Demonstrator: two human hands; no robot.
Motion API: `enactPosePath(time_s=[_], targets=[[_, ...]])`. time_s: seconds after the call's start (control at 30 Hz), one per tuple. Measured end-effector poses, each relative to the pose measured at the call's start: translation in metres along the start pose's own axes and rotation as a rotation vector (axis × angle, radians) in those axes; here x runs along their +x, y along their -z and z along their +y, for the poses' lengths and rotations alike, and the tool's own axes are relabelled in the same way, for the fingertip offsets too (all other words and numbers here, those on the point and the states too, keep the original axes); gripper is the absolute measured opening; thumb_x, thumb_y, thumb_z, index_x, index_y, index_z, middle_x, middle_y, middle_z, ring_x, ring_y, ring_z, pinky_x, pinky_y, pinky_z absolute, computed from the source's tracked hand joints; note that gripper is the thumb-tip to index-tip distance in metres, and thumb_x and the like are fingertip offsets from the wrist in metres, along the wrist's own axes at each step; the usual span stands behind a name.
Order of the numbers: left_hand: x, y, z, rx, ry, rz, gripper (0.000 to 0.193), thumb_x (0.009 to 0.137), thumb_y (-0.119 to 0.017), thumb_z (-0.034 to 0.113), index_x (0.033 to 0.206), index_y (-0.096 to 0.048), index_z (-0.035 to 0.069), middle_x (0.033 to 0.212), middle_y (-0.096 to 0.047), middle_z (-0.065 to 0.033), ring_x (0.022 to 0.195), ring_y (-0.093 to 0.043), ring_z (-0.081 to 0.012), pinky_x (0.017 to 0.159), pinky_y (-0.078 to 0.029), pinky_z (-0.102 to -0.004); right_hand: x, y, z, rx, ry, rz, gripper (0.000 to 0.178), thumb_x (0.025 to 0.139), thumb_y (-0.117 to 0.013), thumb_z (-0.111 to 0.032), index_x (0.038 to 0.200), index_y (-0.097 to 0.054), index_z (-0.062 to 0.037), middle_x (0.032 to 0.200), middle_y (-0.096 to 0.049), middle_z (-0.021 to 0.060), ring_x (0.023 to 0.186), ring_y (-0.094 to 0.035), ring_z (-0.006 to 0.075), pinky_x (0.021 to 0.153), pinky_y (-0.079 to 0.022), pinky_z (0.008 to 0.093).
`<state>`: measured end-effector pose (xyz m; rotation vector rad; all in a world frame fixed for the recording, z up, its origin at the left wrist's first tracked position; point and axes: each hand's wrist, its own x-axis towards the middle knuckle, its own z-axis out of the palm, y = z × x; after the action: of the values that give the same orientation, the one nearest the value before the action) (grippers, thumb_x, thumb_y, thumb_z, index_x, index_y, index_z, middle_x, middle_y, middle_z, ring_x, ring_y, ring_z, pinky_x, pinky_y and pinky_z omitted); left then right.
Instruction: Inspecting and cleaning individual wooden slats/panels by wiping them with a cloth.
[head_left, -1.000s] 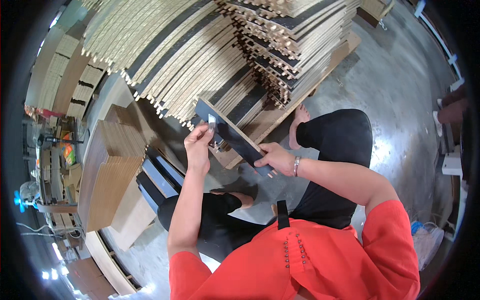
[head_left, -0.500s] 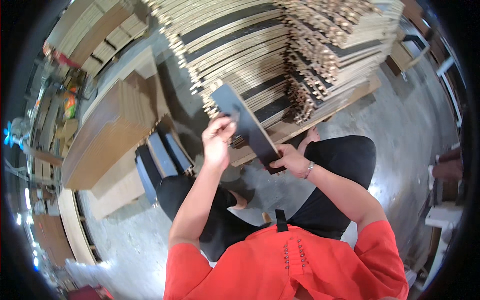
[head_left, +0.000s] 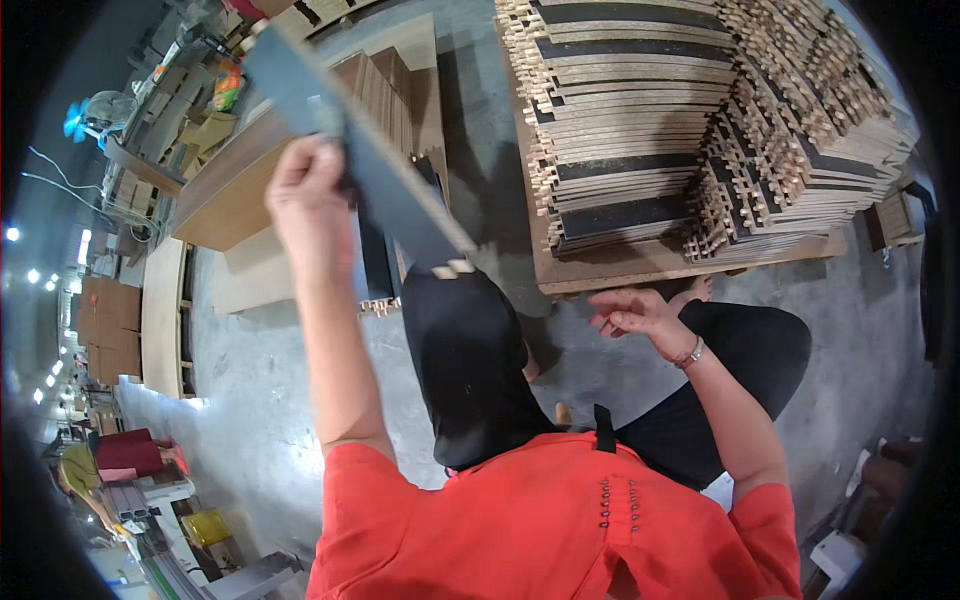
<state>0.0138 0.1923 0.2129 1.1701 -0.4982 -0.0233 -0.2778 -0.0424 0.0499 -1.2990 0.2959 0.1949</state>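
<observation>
My left hand is raised at the left, closed on a long narrow dark grey board. Pale wooden dowels stick out of the board's ends, and it slants from upper left down toward my knee. By the fingertips is a small dark patch, too blurred to make out. My right hand hovers over my lap with fingers apart and nothing in it. In front of it stands a big stack of similar boards, dowel ends jutting out, some faces dark and most edges bare wood.
The stack rests on a brown base sheet. To my left, partly behind the held board, are tall brown panels and a few dark boards with dowels. A blue fan stands farther left, and a person is at lower left.
The board has swung left with my left hand, away from the stack. My right hand has let go of its lower end and opened. The view has turned left.
</observation>
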Motion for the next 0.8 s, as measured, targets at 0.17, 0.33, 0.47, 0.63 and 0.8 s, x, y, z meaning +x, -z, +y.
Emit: enactPosePath(time_s=[0.17,0.33,0.47,0.63,0.8], targets=[[0.033,0.121,-0.033,0.598,0.077,0.064,0.005,0.086,-0.062,0.001,0.083,-0.066,0.002,0.072,-0.056,0.0048,0.064,-0.044,-0.0053,0.058,-0.032,-0.0214,0.011,0.0,0.03,-0.253,-0.017,0.002,0.041,0.086,-0.068,-0.017,0.123,-0.059,-0.0005,0.098,-0.067,0.0076,0.082,-0.061,0.0118,0.074,-0.051,0.0276],[0.002,0.219,-0.161,1.294,0.283,0.136,0.011,0.075,-0.068,0.011,0.084,-0.073,0.005,0.077,-0.069,-0.016,0.076,-0.068,-0.0261,0.073,-0.051,-0.0379,0.007,-0.007,0.034,-0.62,-0.062,0.009,0.039,0.082,-0.07,-0.021,0.115,-0.064,-0.0007,0.088,-0.069,0.012,0.076,-0.065,0.0165,0.071,-0.052,0.0297],[-0.01,0.219,-0.202,1.423,0.322,0.113,0.012,0.076,-0.069,0.013,0.086,-0.072,0.007,0.08,-0.069,-0.0174,0.079,-0.068,-0.0336,0.075,-0.052,-0.0407,0.009,-0.003,0.042,-0.753,-0.105,0.013,0.039,0.082,-0.068,-0.024,0.114,-0.064,-0.0017,0.087,-0.069,0.0142,0.078,-0.067,0.0255,0.071,-0.052,0.0343],[0.007,0.214,-0.211,1.345,0.251,0.134,0.013,0.078,-0.069,0.014,0.087,-0.072,0.005,0.081,-0.069,-0.0197,0.08,-0.067,-0.0358,0.074,-0.052,-0.0422,0.016,-0.008,0.033,-0.755,-0.165,0.024,0.037,0.082,-0.068,-0.025,0.111,-0.065,-0.0014,0.086,-0.069,0.0146,0.079,-0.067,0.0292,0.073,-0.051,0.0359],[0.016,0.139,-0.179,0.989,0.131,0.063,0.009,0.081,-0.065,0.007,0.084,-0.069,-0.001,0.07,-0.067,-0.0105,0.064,-0.062,-0.0193,0.063,-0.047,-0.0312,0.013,-0.001,0.043,-0.839,-0.163,0.068,0.037,0.084,-0.067,-0.024,0.111,-0.065,-0.0004,0.088,-0.069,0.0152,0.078,-0.067,0.028,0.073,-0.051,0.0356]])
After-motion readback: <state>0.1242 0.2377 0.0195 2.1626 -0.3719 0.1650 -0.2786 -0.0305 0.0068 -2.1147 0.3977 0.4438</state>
